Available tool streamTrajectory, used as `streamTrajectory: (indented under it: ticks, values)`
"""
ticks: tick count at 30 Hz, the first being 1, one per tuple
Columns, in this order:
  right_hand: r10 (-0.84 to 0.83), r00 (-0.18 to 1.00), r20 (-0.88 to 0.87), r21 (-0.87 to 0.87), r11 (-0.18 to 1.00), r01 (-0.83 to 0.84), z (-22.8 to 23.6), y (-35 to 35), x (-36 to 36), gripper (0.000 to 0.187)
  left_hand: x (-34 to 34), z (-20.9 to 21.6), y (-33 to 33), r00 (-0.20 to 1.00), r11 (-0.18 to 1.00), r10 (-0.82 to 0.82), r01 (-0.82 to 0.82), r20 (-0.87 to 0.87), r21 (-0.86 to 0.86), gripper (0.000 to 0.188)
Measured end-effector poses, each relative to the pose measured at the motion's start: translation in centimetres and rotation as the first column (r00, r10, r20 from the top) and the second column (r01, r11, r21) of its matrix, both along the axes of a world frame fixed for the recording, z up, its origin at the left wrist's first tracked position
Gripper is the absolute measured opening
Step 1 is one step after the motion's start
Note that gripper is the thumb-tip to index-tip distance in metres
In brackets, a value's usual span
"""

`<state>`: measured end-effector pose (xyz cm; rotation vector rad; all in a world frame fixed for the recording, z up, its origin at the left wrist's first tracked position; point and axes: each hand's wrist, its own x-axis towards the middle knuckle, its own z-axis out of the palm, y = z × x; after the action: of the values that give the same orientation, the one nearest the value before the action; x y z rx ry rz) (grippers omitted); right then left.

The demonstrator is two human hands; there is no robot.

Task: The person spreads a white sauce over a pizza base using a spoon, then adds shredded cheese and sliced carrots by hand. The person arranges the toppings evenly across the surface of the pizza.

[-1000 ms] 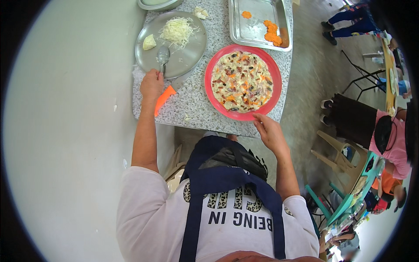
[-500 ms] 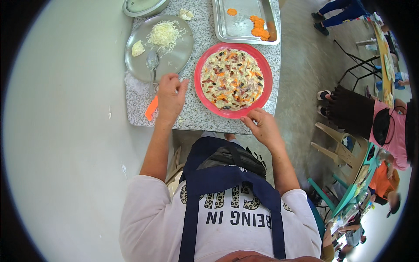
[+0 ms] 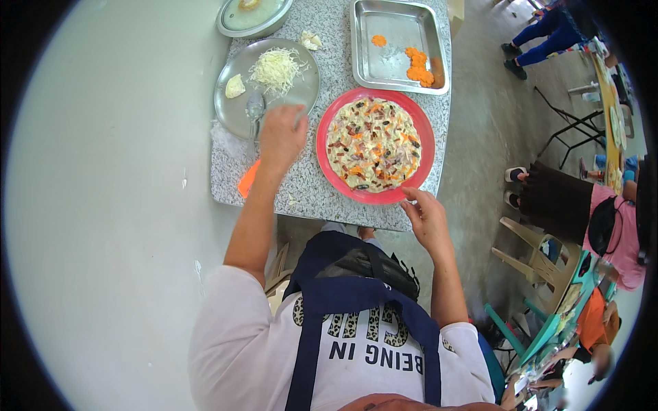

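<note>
My left hand [image 3: 283, 135] hangs over the near edge of the grey plate [image 3: 229, 120], fingers stretched forward and thumb apart, nothing visible in it. On that plate are a heap of shredded pale cheese [image 3: 275, 70], a cheese chunk [image 3: 235, 86] and a metal spoon [image 3: 256, 107], whose handle points toward me. A red round plate [image 3: 327, 179] holds a creamy salad [image 3: 373, 145] topped with reddish bits, orange strips and dark raisin-like pieces. At its near right rim is my right hand [image 3: 428, 218], finger and thumb apart; whether a fingertip touches the rim, I cannot tell.
A metal tray [image 3: 367, 79] with orange flower-shaped slices [image 3: 418, 67] stands beyond the red plate. A glass-lidded pan [image 3: 257, 19] and white scraps [image 3: 310, 40] lie at the far left. An orange-handled tool [image 3: 248, 179] rests on the speckled table [image 3: 308, 198]. People and chairs [image 3: 541, 260] are at right.
My left hand has reached forward, closer to the grey plate's contents. My right fingers have parted and shifted slightly along the red plate's rim. The whole view has tilted a little.
</note>
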<state>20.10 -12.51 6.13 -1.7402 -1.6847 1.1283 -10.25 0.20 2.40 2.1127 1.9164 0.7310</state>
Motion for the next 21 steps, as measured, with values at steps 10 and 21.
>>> streamTrajectory:
  ticks: [10, 21]
  values:
    - [-0.076, 0.996, 0.042, -0.035, 0.996, 0.077, -1.3, -2.0, 1.7, 0.024, -11.2, 3.1, 6.7, 0.773, 0.768, 0.63, -0.634, 0.072, 0.088, 0.025]
    - [-0.027, 0.997, 0.072, -0.045, 0.999, 0.03, -0.8, -0.9, 0.8, 0.023, -16.0, -6.4, 8.8, 0.924, 0.924, 0.374, -0.364, -0.076, 0.119, 0.057]
